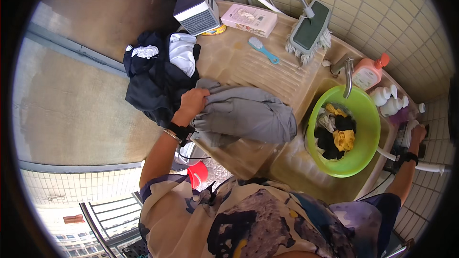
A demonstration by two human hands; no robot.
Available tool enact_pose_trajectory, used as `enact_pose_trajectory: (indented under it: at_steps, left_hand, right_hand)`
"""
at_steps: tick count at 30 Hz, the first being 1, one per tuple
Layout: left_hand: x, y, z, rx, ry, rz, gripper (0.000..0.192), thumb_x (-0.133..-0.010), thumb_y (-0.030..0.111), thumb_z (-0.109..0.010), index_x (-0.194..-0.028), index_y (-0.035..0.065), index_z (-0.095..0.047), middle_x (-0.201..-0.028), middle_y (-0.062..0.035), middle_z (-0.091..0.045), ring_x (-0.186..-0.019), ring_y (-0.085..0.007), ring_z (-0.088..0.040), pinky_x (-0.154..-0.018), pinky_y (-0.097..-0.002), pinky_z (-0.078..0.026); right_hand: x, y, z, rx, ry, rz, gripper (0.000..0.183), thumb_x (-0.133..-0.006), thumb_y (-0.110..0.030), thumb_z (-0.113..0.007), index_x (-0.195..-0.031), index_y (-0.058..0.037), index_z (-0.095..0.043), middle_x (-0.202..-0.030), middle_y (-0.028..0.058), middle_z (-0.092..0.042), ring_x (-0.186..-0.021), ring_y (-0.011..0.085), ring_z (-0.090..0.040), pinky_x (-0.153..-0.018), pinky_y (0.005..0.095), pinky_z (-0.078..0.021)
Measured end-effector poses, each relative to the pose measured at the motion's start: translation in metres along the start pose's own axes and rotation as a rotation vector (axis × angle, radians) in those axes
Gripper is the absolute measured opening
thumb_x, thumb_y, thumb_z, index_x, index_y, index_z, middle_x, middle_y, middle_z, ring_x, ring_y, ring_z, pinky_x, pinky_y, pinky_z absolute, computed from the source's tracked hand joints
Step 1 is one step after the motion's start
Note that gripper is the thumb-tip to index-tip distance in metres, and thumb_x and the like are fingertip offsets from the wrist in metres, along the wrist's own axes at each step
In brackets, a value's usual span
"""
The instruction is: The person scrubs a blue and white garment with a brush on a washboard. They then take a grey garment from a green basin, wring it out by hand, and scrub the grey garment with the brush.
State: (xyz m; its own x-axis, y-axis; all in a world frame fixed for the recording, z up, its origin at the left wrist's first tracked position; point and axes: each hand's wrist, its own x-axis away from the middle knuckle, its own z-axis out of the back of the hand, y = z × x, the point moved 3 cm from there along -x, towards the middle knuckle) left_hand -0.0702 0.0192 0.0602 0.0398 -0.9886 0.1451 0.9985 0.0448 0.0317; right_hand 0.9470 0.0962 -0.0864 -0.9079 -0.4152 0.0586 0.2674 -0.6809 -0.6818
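With my left hand (194, 101) I grip the edge of a grey cloth garment (247, 114), which lies across the ribbed washboard slope of the laundry sink. My right hand (418, 133) reaches out to the far right, by the wall and next to a white object (407, 134); its fingers are too small to read. A lime green plastic basin (369, 143) stands in the sink bowl under the metal faucet (348, 75). In it lie wet black, yellow and pale cloths (343, 139). Dark clothes (154, 82) with a white piece are heaped left of the grey garment.
A blue scrub brush (265, 51), a pink box (249, 19) and a small air cooler (197, 10) lie along the sink's back. A mop head (310, 27) leans there. Pump bottles (367, 73) line the right rim. A red bucket (197, 173) stands below.
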Motion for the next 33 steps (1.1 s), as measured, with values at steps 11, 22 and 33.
enact_pose_trajectory:
  at_steps: [11, 22, 33]
  left_hand:
    - [-0.03, -0.038, -0.015, 0.68, 0.055, -0.084, 0.023, -0.084, 0.019, -0.063, -0.102, 0.0062, -0.057, -0.094, -0.0149, -0.064, -0.086, -0.0307, -0.063, -0.076, -0.0376, -0.048]
    - [-0.004, -0.04, 0.017, 0.572, 0.12, -0.598, 0.051, -0.067, -0.009, -0.068, -0.113, 0.0067, -0.054, -0.111, -0.0179, -0.058, -0.104, -0.0345, -0.057, -0.086, -0.0387, -0.047]
    - [0.02, -0.075, -0.03, 0.558, 0.116, -0.283, 0.028, -0.072, 0.013, -0.074, -0.093, 0.0042, -0.058, -0.077, -0.014, -0.066, -0.07, -0.031, -0.065, -0.063, -0.0385, -0.05]
  right_hand:
    - [0.278, -0.08, 0.028, -0.979, -0.394, 0.523, 0.039, -0.092, -0.026, -0.058, -0.123, -0.0041, -0.05, -0.114, 0.01, -0.055, -0.108, 0.0228, -0.055, -0.091, 0.0357, -0.0483]
    - [0.648, -0.209, -0.054, -0.683, -1.238, 0.019, 0.05, -0.096, -0.049, -0.041, -0.137, -0.0192, -0.047, -0.092, 0.001, -0.054, -0.079, 0.0099, -0.049, -0.066, 0.0273, -0.042]
    - [0.889, -0.26, -0.158, 0.099, -0.843, 1.497, 0.044, -0.091, -0.023, -0.051, -0.135, -0.0153, -0.047, -0.109, 0.0176, -0.05, -0.102, 0.0341, -0.052, -0.084, 0.0418, -0.045]
